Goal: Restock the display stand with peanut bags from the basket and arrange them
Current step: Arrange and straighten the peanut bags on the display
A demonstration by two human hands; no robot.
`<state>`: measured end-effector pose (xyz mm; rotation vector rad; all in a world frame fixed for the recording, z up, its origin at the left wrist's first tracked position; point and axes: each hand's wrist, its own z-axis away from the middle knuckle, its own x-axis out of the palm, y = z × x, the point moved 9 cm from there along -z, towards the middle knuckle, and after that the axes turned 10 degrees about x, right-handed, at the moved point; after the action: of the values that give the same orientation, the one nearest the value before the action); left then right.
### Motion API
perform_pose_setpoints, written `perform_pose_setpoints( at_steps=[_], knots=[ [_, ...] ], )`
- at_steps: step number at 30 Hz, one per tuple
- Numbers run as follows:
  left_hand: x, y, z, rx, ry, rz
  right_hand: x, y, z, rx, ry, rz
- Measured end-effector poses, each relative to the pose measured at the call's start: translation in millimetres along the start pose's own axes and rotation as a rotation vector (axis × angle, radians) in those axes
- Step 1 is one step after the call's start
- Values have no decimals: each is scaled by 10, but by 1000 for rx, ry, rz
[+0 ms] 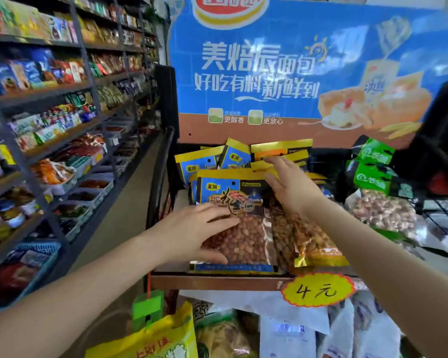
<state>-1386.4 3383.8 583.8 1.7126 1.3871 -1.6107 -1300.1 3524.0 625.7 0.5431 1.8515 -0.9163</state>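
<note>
A peanut bag (246, 241) with a blue and yellow top and a clear window lies at the front of the display stand's shelf (217, 281). My left hand (197, 231) presses on its left side, thumb under the lower edge, fingers spread across the front. My right hand (290, 184) rests on the bag's top right corner, fingers over the yellow edge. A second peanut bag (308, 241) leans to the right of it. Several more peanut bags (217, 158) stand behind, against the back board. The basket is not in view.
A blue bread advert board (295, 60) rises behind the shelf. Green-topped nut bags (373, 177) lie to the right. A yellow price tag (318, 290) hangs on the shelf's front. Long snack shelves (49, 125) line the aisle at left. More bags sit on the tier below (282, 332).
</note>
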Motion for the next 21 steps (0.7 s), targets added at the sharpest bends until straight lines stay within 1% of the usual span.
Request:
perform_pose_setpoints(
  at_steps=[2,3,5,6,7,9,11,13,15,17,21],
  knots=[
    [-114,-132,-26,-37,129,87,-89,-94,-218,-37,-29,-74],
    [-179,-236,-71,-88,180,94,-86,-147,-339,-56,-64,-66],
    [-254,-524,-172,-243,225,84,-13,-274,-544,-111,-134,2],
    [-245,-717,-212,-342,213,74,34,-336,-640,-139,-147,51],
    [-204,-900,-241,-427,167,49,71,-388,-735,-161,-136,99],
    [-77,-1205,-286,-541,11,-24,99,-446,-888,-159,-57,148],
    [2,-1397,-335,-584,-111,-114,102,-463,-954,-152,46,177],
    [45,-1487,-404,-591,-158,-174,150,-466,-938,-173,104,216],
    [87,-1527,-471,-595,-170,-202,204,-442,-903,-175,100,199],
    [151,-1585,-490,-639,-162,-126,254,-418,-896,-186,68,186],
    [225,-1723,-463,-739,-125,163,253,-387,-905,-203,11,119]
  ],
)
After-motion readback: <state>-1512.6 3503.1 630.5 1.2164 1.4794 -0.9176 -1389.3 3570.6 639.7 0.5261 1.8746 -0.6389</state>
